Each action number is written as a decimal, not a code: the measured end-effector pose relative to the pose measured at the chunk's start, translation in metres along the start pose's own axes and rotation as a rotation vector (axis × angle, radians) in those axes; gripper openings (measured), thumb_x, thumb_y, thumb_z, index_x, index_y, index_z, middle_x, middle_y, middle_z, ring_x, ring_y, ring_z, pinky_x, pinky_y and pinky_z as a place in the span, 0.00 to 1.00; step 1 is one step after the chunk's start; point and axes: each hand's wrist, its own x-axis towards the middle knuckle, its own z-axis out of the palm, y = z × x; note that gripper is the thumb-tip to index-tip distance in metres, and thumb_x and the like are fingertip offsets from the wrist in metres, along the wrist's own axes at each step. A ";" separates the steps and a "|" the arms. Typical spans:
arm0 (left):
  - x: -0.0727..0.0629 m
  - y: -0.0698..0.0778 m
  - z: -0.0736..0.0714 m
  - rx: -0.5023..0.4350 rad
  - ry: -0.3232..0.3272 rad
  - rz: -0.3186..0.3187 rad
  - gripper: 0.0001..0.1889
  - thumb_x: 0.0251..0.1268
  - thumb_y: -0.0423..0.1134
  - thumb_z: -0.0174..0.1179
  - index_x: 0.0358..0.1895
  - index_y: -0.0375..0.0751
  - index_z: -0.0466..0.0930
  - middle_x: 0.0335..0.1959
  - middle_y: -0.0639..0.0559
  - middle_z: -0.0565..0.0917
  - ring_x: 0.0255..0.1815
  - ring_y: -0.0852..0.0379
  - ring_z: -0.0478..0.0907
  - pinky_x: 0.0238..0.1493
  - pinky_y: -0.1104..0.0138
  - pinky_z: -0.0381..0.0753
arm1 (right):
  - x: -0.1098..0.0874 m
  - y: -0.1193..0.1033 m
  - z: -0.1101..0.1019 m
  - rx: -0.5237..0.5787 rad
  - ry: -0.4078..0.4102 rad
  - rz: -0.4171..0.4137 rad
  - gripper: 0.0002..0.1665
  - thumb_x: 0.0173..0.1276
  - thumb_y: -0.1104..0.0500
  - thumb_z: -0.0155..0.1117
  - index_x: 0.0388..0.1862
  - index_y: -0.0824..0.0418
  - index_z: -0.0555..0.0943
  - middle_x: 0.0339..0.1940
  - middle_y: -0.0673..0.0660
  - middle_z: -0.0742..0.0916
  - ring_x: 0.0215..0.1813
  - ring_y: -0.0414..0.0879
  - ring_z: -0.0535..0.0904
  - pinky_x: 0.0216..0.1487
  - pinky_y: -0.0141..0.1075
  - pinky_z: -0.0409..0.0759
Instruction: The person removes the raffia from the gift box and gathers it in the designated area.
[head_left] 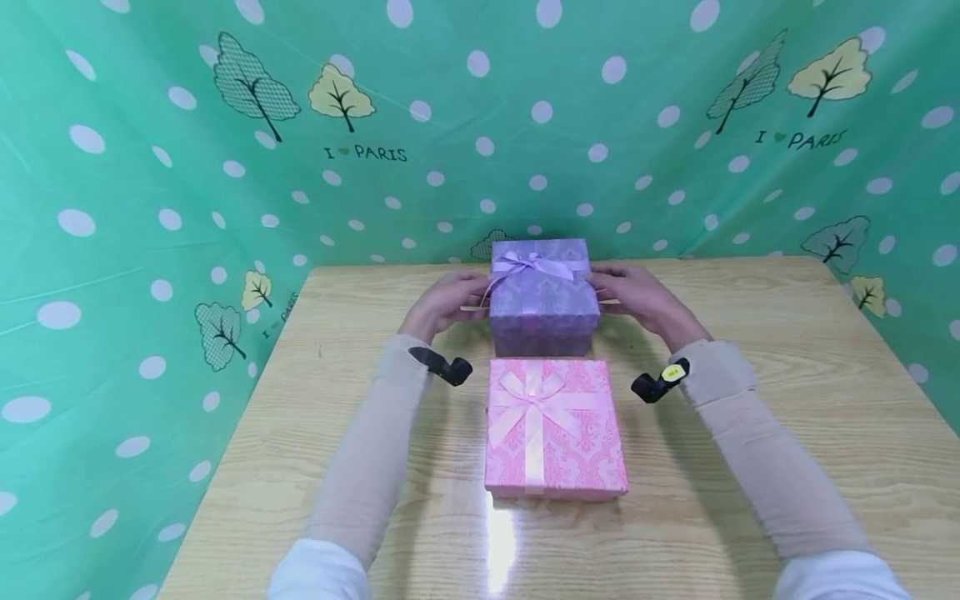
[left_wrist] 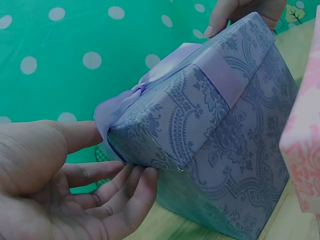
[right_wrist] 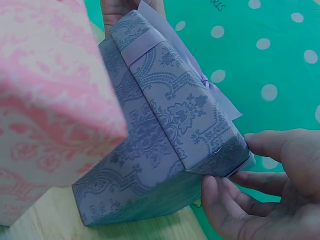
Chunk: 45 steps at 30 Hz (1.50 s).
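Note:
A purple gift box with a lilac ribbon bow stands towards the back of the table, its patterned lid (head_left: 546,296) sitting over the box body (head_left: 542,343). At the lid's left side, my left hand (head_left: 452,302) pinches the edge, thumb by the ribbon and fingers curled beneath the rim (left_wrist: 172,162). My right hand (head_left: 637,298) grips the opposite side the same way, with its thumb (right_wrist: 267,143) on the upper edge and fingertips under the lower one. A pink gift box (head_left: 588,454) with a pale pink bow lies in front, nearer me, between my forearms.
Both boxes rest on a light wooden table (head_left: 810,467). A green cloth (head_left: 510,200) with white dots and printed trees hangs behind and along the sides. Black wrist cameras are strapped to both forearms.

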 end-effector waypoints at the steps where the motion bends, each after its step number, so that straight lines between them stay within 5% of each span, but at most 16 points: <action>1: 0.000 0.002 0.000 0.003 -0.003 0.009 0.19 0.73 0.42 0.52 0.58 0.31 0.72 0.41 0.48 0.78 0.43 0.55 0.78 0.59 0.56 0.78 | -0.001 -0.001 -0.001 0.001 0.000 -0.002 0.35 0.76 0.50 0.49 0.74 0.67 0.56 0.66 0.66 0.70 0.64 0.57 0.69 0.67 0.49 0.71; 7: -0.007 0.016 0.003 0.015 0.012 0.054 0.21 0.72 0.42 0.53 0.60 0.32 0.70 0.42 0.48 0.77 0.43 0.54 0.78 0.56 0.59 0.81 | -0.005 -0.013 -0.005 0.003 0.030 -0.014 0.38 0.74 0.46 0.51 0.74 0.65 0.55 0.68 0.64 0.68 0.65 0.56 0.69 0.67 0.47 0.72; 14: -0.011 0.029 0.006 0.016 0.060 0.119 0.22 0.71 0.41 0.54 0.64 0.34 0.67 0.49 0.44 0.76 0.44 0.52 0.77 0.62 0.52 0.75 | -0.007 -0.026 -0.006 0.007 0.096 -0.056 0.40 0.73 0.42 0.50 0.73 0.66 0.58 0.64 0.62 0.71 0.61 0.52 0.71 0.61 0.41 0.78; 23: -0.024 0.047 0.009 0.121 0.149 0.244 0.24 0.70 0.43 0.56 0.64 0.35 0.69 0.58 0.42 0.76 0.56 0.50 0.75 0.57 0.62 0.79 | -0.010 -0.038 -0.005 -0.003 0.140 -0.134 0.43 0.69 0.40 0.55 0.72 0.66 0.60 0.65 0.64 0.73 0.63 0.53 0.72 0.66 0.45 0.73; 31: -0.031 0.047 0.005 0.144 0.220 0.353 0.24 0.67 0.37 0.59 0.66 0.46 0.70 0.58 0.42 0.75 0.58 0.49 0.76 0.59 0.60 0.79 | -0.014 -0.044 0.000 -0.020 0.238 -0.309 0.32 0.70 0.51 0.59 0.72 0.48 0.64 0.46 0.52 0.75 0.50 0.47 0.76 0.55 0.37 0.80; 38: -0.036 0.044 0.004 0.020 0.234 0.407 0.26 0.68 0.35 0.57 0.69 0.52 0.67 0.50 0.38 0.81 0.42 0.52 0.82 0.53 0.60 0.83 | -0.014 -0.048 0.010 0.095 0.247 -0.409 0.31 0.70 0.59 0.59 0.71 0.45 0.67 0.40 0.52 0.81 0.40 0.43 0.84 0.47 0.31 0.84; 45: -0.041 0.043 -0.008 -0.158 0.167 0.360 0.20 0.76 0.45 0.45 0.67 0.50 0.70 0.58 0.37 0.78 0.47 0.53 0.81 0.52 0.63 0.82 | -0.015 -0.050 0.017 0.164 0.168 -0.398 0.25 0.74 0.63 0.51 0.68 0.46 0.71 0.56 0.63 0.79 0.48 0.43 0.82 0.54 0.34 0.82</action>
